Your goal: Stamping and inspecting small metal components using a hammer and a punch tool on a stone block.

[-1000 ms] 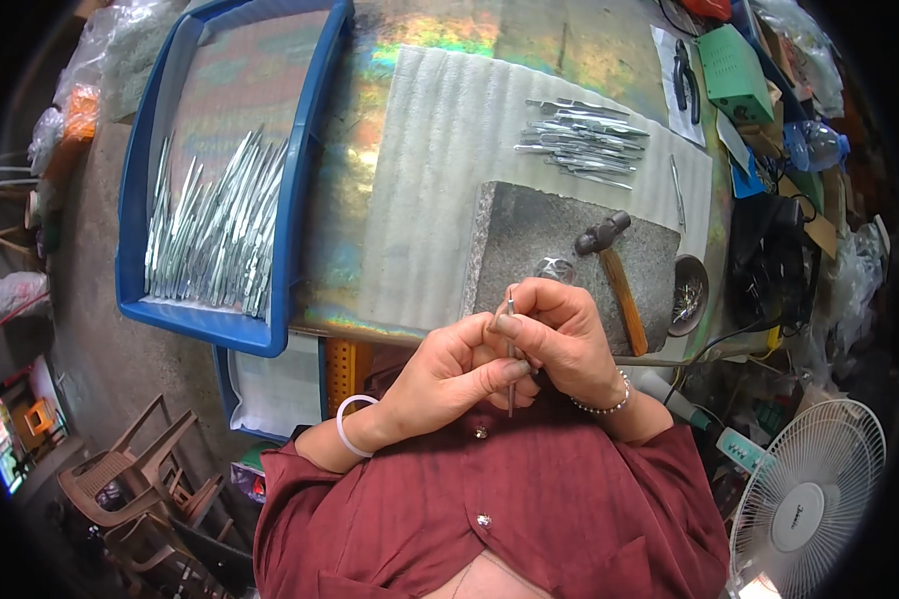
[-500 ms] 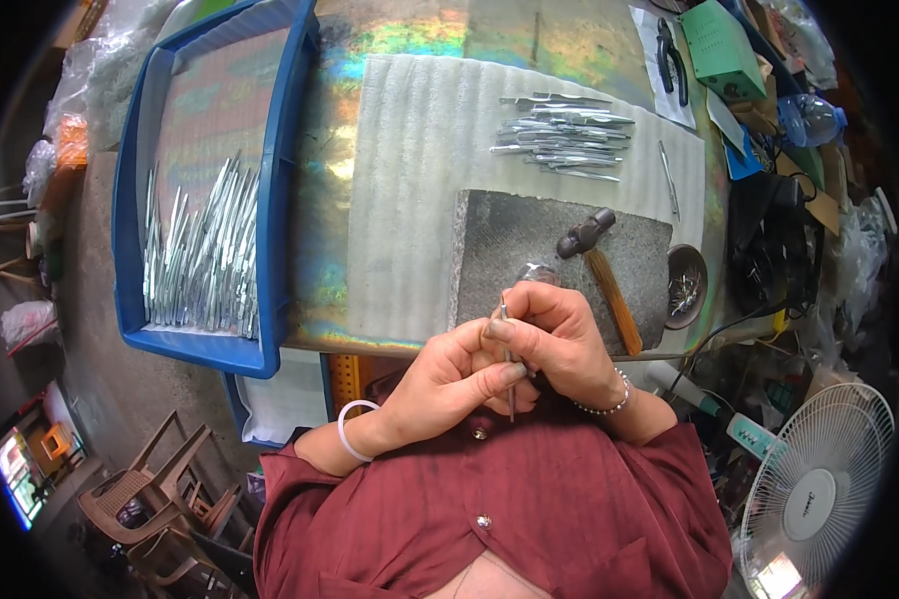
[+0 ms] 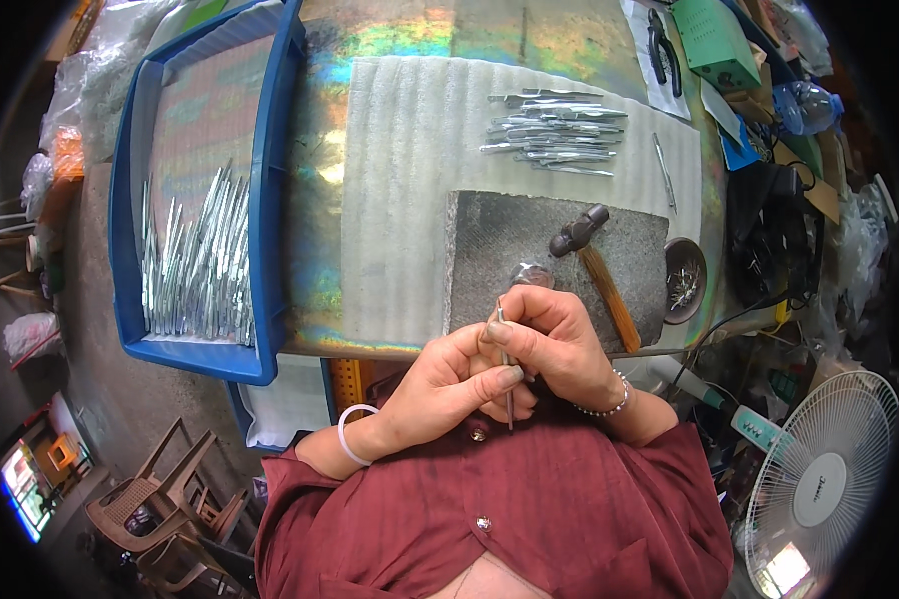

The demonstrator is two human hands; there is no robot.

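My left hand [image 3: 440, 384] and my right hand [image 3: 549, 344] meet just in front of my chest, both pinching one thin metal strip [image 3: 505, 374] that stands nearly upright between the fingertips. The hands hover over the near edge of a grey stone slab [image 3: 489, 250]. A hammer [image 3: 594, 265] with a wooden handle lies on the slab just beyond my right hand. A small round metal piece [image 3: 531, 274] sits on the slab near my knuckles.
A blue tray [image 3: 270, 190] at the left holds several metal strips [image 3: 195, 265]. More strips [image 3: 554, 130] lie piled on the white ribbed mat [image 3: 410, 170]. A small bowl of pins [image 3: 685, 282], pliers [image 3: 661, 50], a green box [image 3: 717, 40] and a fan [image 3: 819, 489] stand at the right.
The view has shifted slightly. My hands have stayed together on the strip and drawn a little nearer to my chest.
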